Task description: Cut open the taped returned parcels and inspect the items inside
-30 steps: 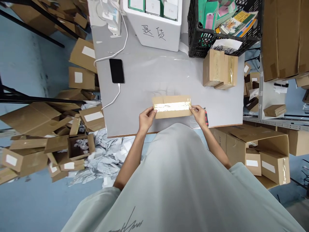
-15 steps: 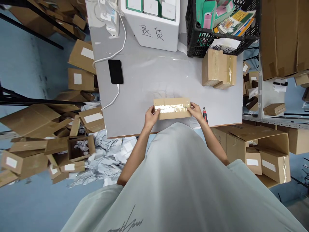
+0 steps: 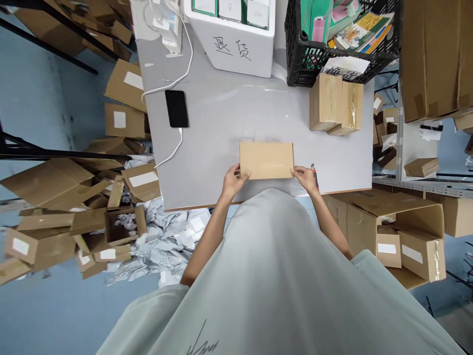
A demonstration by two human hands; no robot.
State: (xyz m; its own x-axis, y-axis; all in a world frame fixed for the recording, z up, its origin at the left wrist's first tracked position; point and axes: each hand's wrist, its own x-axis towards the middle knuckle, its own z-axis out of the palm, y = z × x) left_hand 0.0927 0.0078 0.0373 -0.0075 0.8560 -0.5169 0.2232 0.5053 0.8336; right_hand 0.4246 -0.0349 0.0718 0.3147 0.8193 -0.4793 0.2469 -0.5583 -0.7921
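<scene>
Between my two hands is a small brown cardboard box [image 3: 266,160], with a plain untaped face turned up toward me. My left hand [image 3: 234,181] grips its left end, thumb on the lower left corner. At the opposite end, my right hand [image 3: 305,178] pinches the lower right corner between thumb and fingers. A red and black utility knife [image 3: 315,177] lies on the table [image 3: 214,123] just beside my right hand, which partly covers it. Whether the box rests on the table or is slightly raised, I cannot tell.
Two taped boxes [image 3: 334,106] stand at the right, before a black crate [image 3: 306,59] of booklets and packets. A white foam box [image 3: 236,49] is at the back. A phone [image 3: 177,109] on a cable lies left. Cardboard boxes [image 3: 51,241] and crumpled paper [image 3: 158,246] cover the floor.
The box has turned over between my hands: its shiny taped side faced up before, and now a plain, wider side does. Both hands have shifted their hold slightly.
</scene>
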